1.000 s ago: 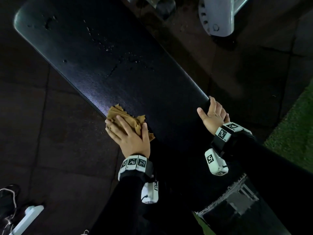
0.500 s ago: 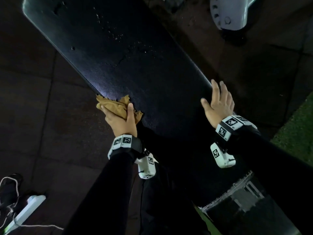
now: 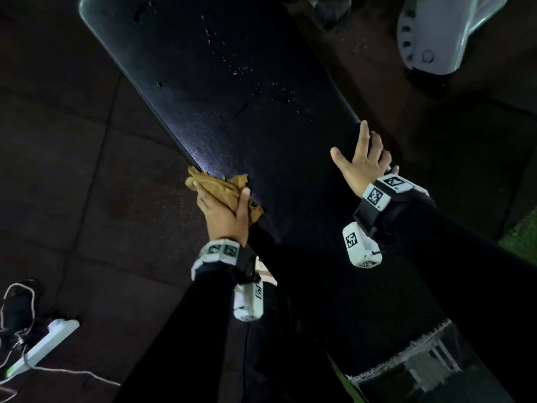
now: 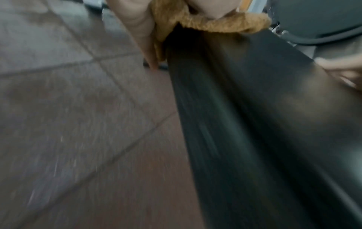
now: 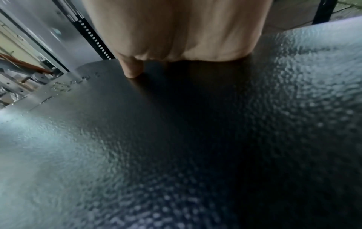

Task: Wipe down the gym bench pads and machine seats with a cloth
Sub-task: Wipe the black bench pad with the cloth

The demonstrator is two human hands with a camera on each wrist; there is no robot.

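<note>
Gripping the tan cloth (image 3: 223, 189) in my left hand (image 3: 225, 216), I have it bunched against the left edge of the black bench pad (image 3: 232, 91), where the padded top rolls over to the side. My thumb lies on top of the cloth and my fingers (image 4: 146, 45) curl round it over the rim, reaching down the outer side of the pad; the left wrist view shows the fuzzy cloth (image 4: 219, 23) caught between thumb and fingers, though it is blurred. A corner of the cloth sticks out toward me from under my palm.

My right hand (image 3: 361, 164) rests flat on the opposite, right edge of the same pad, holding nothing, fingers straight and spread, thumb splayed out toward the middle of the pad. In the right wrist view my palm (image 5: 176, 31) sits on the pebbled vinyl (image 5: 137, 139).

Farther up the pad, beyond both hands, small pale droplets or specks (image 3: 241, 71) are scattered across the surface, along with a few dark marks. A grey metal machine part (image 3: 436, 33) stands on the dark floor (image 3: 72, 170) past the pad's right side. Down at the lower left of the floor lies a white power strip (image 3: 46, 344) with a thin pale cord (image 3: 58, 372) trailing from it. A strip of green turf (image 3: 523, 237) shows at the right edge
</note>
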